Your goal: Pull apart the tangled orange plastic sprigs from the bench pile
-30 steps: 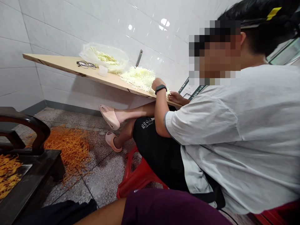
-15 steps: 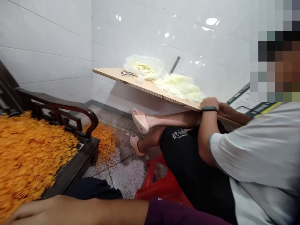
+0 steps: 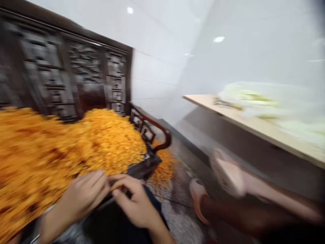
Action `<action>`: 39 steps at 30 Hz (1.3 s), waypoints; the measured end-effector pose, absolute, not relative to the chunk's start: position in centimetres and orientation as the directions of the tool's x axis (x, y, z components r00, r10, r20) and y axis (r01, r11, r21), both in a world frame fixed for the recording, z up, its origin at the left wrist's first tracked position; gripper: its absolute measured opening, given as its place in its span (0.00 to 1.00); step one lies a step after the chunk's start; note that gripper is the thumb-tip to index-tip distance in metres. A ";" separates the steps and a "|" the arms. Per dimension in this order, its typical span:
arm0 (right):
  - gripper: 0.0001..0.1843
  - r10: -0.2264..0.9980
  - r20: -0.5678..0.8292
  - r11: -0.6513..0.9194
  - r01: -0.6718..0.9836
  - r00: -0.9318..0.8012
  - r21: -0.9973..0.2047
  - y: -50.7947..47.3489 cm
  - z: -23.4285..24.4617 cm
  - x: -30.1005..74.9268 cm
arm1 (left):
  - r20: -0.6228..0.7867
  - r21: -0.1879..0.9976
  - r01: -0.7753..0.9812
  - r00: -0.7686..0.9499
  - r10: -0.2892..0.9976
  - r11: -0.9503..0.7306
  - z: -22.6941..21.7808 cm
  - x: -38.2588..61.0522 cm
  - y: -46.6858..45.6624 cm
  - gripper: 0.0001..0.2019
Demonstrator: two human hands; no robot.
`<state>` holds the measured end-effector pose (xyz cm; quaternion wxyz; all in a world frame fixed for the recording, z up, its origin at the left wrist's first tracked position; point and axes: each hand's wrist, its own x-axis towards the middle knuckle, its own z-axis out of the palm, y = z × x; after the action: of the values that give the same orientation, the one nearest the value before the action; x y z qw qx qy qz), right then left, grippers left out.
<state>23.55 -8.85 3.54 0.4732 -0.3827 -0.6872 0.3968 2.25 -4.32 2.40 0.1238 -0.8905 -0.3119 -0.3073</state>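
Note:
My left hand [image 3: 83,196] and my right hand [image 3: 134,200] are close together at the front of a large heap of orange shredded strands [image 3: 76,145]. The heap lies on a dark carved wooden bench [image 3: 68,74]. My fingers curl toward each other, and a thin orange strand [image 3: 115,183] seems pinched by my right hand. My left hand's fingertips touch the heap's edge, but blur hides whether they grip anything.
A plywood shelf [image 3: 248,127] on the white tiled wall holds a blurred plastic bag of pale strands [image 3: 264,101]. Orange strands [image 3: 162,169] lie spilled on the speckled floor. A co-worker's leg and pink slipper [image 3: 199,200] are at the right.
The view has swung left from the shelf and co-worker to the bench. Both my hands now show at the heap's front edge, and most of the co-worker has left the view.

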 end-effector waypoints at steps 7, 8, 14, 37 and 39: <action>0.10 0.937 0.200 0.254 0.163 -0.288 -0.953 -7.9 2.2 24.0 | 0.564 0.133 0.753 0.478 0.674 -0.645 3.2 2.9 -2.5 0.07; 0.10 0.939 0.190 0.237 0.142 -0.286 -0.961 -7.8 2.0 24.0 | 0.563 0.187 0.752 0.446 0.696 -0.633 3.0 2.8 -2.3 0.06; 0.06 0.968 0.143 0.121 -0.116 -0.206 -0.986 -8.0 2.1 23.5 | 0.494 0.677 0.466 0.286 0.821 -0.570 3.3 2.8 -1.6 0.08; 0.06 0.915 0.207 -0.018 -0.549 -0.345 -0.836 -8.6 3.3 22.7 | 0.340 0.910 0.150 0.265 0.902 -0.387 2.7 4.4 -0.4 0.17; 0.05 0.902 0.231 0.064 -0.417 -0.364 -0.907 -8.3 3.2 21.7 | 0.409 0.850 0.234 0.270 0.872 -0.471 0.6 4.8 1.5 0.14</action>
<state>21.72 -8.34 3.16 0.5130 -0.2339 -0.5184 0.6429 4.79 1.51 0.55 -0.3416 -0.7199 -0.3841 -0.4664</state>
